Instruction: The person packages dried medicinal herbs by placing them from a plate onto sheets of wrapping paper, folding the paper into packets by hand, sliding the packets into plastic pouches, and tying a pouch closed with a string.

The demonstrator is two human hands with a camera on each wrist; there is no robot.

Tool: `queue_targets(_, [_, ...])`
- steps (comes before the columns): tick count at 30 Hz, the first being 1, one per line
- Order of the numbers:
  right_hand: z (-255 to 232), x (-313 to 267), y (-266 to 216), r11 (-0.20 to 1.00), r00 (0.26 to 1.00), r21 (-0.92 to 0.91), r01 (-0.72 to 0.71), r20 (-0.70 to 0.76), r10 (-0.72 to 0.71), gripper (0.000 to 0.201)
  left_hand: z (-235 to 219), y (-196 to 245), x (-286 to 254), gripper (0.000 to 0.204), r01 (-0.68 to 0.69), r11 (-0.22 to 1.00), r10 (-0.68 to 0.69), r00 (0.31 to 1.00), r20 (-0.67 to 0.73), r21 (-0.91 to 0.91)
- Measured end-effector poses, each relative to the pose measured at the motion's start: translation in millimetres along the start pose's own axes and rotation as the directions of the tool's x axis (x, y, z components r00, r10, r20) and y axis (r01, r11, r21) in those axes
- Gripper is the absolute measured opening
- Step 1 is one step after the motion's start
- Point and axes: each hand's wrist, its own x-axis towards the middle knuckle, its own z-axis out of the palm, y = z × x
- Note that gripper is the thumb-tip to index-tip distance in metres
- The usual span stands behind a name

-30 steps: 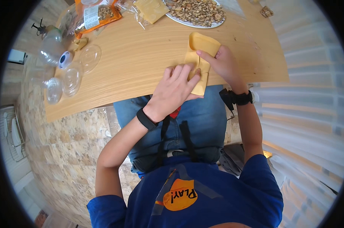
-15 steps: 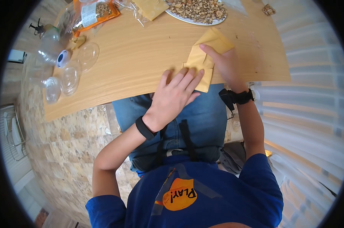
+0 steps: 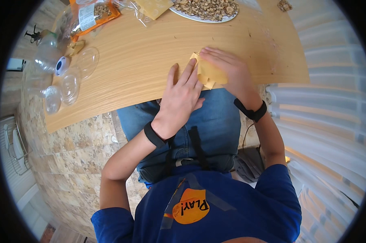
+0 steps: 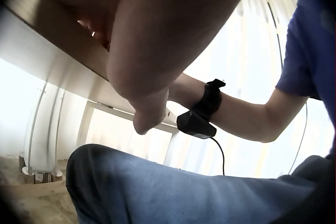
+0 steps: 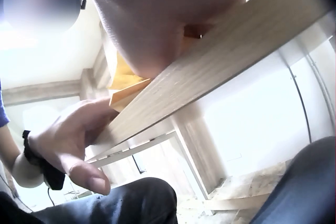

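Observation:
A yellow paper envelope (image 3: 212, 73) lies folded into a short bundle at the table's front edge, between the two hands. Over its left side, the left hand (image 3: 179, 95) rests with straight, spread fingers and the thumb hanging below the edge. From the right, the right hand (image 3: 235, 75) lies across the top of the envelope, its fingers straight and close together, pointing left. The right wrist view shows yellow paper (image 5: 126, 74) just above the table edge, partly hidden by the right hand. In the left wrist view, the left hand (image 4: 157, 29) hides the envelope.
A plate (image 3: 203, 19) heaped with chopped nuts or grains stands at the back. Left of it lie another yellow envelope (image 3: 153, 8) and an orange-edged bag (image 3: 94, 17). Clear plastic lids (image 3: 88, 62), a plastic bottle (image 3: 47, 56) and a tape roll (image 3: 62, 66) sit at the left.
The envelope stretched toward the back of the table earlier; its far part is now folded down toward the person. The right hand has come over it leftward; the left hand's fingers have moved slightly forward.

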Motion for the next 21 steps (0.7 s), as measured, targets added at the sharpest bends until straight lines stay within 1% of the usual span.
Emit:
queue_targets(1, [0, -1, -2, 0.999, 1.0, -0.053, 0.008, 0.027, -0.006, 0.046, 1, 0, 1, 0.064, -0.008, 1.0, 0.008, 0.999, -0.034, -0.02])
queue_targets(2, [0, -1, -4, 0.994, 0.999, -0.106, 0.017, 0.053, -0.011, 0.047, 0, 2, 1, 0.064, -0.013, 1.0, 0.012, 0.999, -0.033, -0.022])
queue_targets(3, [1, -1, -7, 0.994, 0.999, -0.108, 0.014, 0.051, -0.008, 0.047, -1, 5, 1, 0.061, 0.012, 0.999, -0.013, 1.0, -0.014, -0.045])
queue_targets(4, [2, 1, -11, 0.985, 0.996, -0.168, 0.039, 0.083, -0.025, 0.049, -3, 7, 2, 0.058, 0.04, 0.997, -0.04, 0.999, 0.005, -0.065])
queue_targets(5, [3, 2, -15, 0.972, 0.992, -0.226, 0.066, 0.117, -0.041, 0.051, -3, 8, 2, 0.058, 0.039, 0.997, -0.039, 0.999, 0.005, -0.064])
queue_targets(6, [5, 2, -17, 0.972, 0.993, -0.225, 0.066, 0.115, -0.041, 0.051, -3, 8, 2, 0.062, 0.074, 0.996, -0.065, 0.988, 0.143, -0.056])
queue_targets(7, [6, 3, -19, 0.957, 0.99, -0.271, 0.103, 0.125, -0.071, 0.053, -4, 9, 3, 0.066, 0.108, 0.993, -0.092, 0.957, 0.276, -0.044])
queue_targets(8, [7, 3, -21, 0.938, 0.985, -0.316, 0.14, 0.137, -0.101, 0.058, -7, 9, 5, 0.066, 0.109, 0.993, -0.094, 0.957, 0.275, -0.043])
queue_targets(9, [7, 2, -24, 0.939, 0.985, -0.314, 0.142, 0.136, -0.104, 0.058, -15, 8, 9, 0.067, 0.112, 0.993, -0.086, 0.907, 0.413, -0.04])
queue_targets(10, [5, 1, -26, 0.945, 0.985, -0.297, 0.135, 0.144, -0.095, 0.065, -19, 7, 10, 0.068, 0.116, 0.993, -0.078, 0.837, 0.542, -0.037])
queue_targets(11, [4, 1, -27, 0.951, 0.984, -0.28, 0.128, 0.154, -0.087, 0.073, -14, 6, 6, 0.068, 0.12, 0.992, -0.081, 0.837, 0.541, -0.036])
queue_targets(12, [3, 0, -25, 0.951, 0.984, -0.28, 0.132, 0.156, -0.09, 0.073, -8, 5, 3, 0.06, 0.073, 0.993, -0.045, 0.963, 0.264, -0.095])
queue_targets(13, [-1, -1, -23, 0.951, 0.979, -0.276, 0.137, 0.187, -0.087, 0.079, -4, 3, 0, 0.051, 0.009, 0.991, -0.014, 0.999, -0.04, -0.137])
queue_targets(14, [-4, -2, -21, 0.951, 0.972, -0.274, 0.141, 0.219, -0.081, 0.086, -1, 0, -3, 0.051, 0.009, 0.99, -0.015, 0.999, -0.043, -0.141])
queue_targets(15, [-5, -3, -18, 0.95, 0.972, -0.279, 0.141, 0.221, -0.079, 0.086, -3, -3, -3, 0.05, -0.005, 0.973, -0.006, 0.999, -0.048, -0.23])
queue_targets(16, [-4, -5, -13, 0.951, 0.965, -0.276, 0.141, 0.253, -0.07, 0.091, -5, -6, -2, 0.05, -0.021, 0.948, 0.005, 0.999, -0.052, -0.316])
queue_targets(17, [-4, -6, -10, 0.952, 0.957, -0.273, 0.141, 0.282, -0.061, 0.095, -6, -9, -3, 0.05, -0.027, 0.948, 0.01, 0.998, -0.055, -0.317])
queue_targets(19, [-5, -8, -12, 0.942, 0.955, -0.301, 0.145, 0.291, -0.054, 0.097, -12, -15, -4, 0.05, -0.062, 0.854, -0.014, 0.99, -0.142, -0.516])
queue_targets(20, [-4, -8, -14, 0.933, 0.952, -0.325, 0.152, 0.301, -0.051, 0.099, -15, -17, -4, 0.043, -0.101, 0.837, -0.04, 0.969, -0.243, -0.539])
queue_targets(21, [-4, -8, -16, 0.934, 0.953, -0.324, 0.151, 0.297, -0.051, 0.099, -16, -19, -8, 0.043, -0.101, 0.838, -0.038, 0.969, -0.242, -0.536])
